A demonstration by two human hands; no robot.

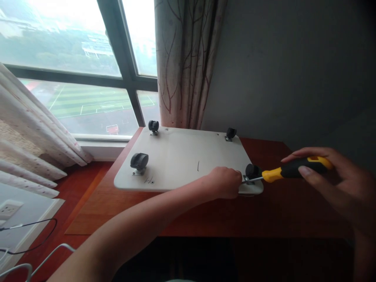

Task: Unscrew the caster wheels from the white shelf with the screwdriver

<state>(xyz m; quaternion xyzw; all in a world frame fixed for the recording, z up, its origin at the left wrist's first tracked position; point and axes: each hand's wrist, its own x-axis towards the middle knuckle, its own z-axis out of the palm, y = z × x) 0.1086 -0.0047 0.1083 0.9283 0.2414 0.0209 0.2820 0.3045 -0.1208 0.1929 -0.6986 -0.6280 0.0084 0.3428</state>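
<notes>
My right hand (pixel 337 180) grips a screwdriver (pixel 293 169) by its black and yellow handle. The metal shaft points left, over the near right corner of a white board (pixel 182 152). Beside the shaft, a black caster (pixel 252 171) stands on its metal plate. My left hand (pixel 225 182) is closed at that corner, next to the screwdriver's tip; its fingertips are hidden, and what they pinch cannot be made out. The board lies flat with its casters upward: a near left caster (pixel 139 161), a far left caster (pixel 153 126) and a far right caster (pixel 231 133).
Under the board is a reddish-brown wooden table (pixel 94 207). A window (pixel 96 102) and a patterned curtain (pixel 185 62) stand behind it, with a dark wall (pixel 279 70) at the right. Cables (pixel 55 235) and a wall socket (pixel 10 210) are at the lower left.
</notes>
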